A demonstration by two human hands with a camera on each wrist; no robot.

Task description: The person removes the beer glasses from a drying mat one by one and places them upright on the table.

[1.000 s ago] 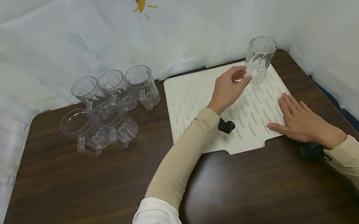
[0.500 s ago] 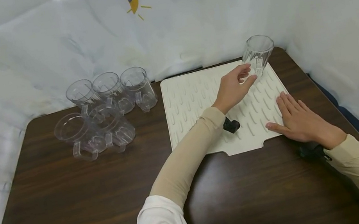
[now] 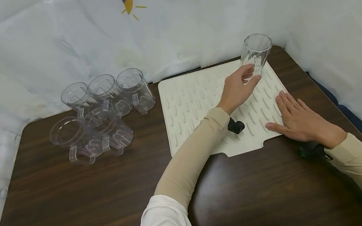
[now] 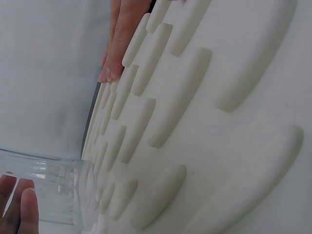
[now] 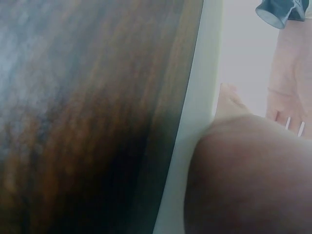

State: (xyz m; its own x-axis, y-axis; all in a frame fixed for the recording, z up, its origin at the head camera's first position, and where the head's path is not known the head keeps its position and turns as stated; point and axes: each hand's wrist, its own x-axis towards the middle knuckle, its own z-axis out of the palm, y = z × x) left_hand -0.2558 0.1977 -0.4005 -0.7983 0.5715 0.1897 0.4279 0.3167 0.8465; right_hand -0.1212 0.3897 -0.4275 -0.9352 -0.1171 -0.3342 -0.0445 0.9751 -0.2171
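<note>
A clear mug (image 3: 257, 50) stands on the far right corner of a white ridged mat (image 3: 189, 99). Beside it, my left hand (image 3: 238, 86) reaches in from the left, thumb and fingers parted and overlapping the mug's lower part. The left wrist view shows fingers (image 4: 24, 204) in front of the mug's side (image 4: 53, 185); whether they touch it is unclear. Flat on the mat's right edge rests my right hand (image 3: 298, 117), fingers straight. In the right wrist view the right hand (image 5: 248, 170) fills the lower right, blurred.
On the left of the dark wooden table (image 3: 75, 210) several clear mugs stand close together, including one mug (image 3: 135, 90) nearest the mat. Patterned white cloth (image 3: 81, 33) hangs behind the table. A black wrist camera (image 3: 236, 125) shows below my left wrist.
My left hand has shifted right, closer over the mug, while the mug keeps its place on the mat. The right hand stays put. The head view has moved slightly.
</note>
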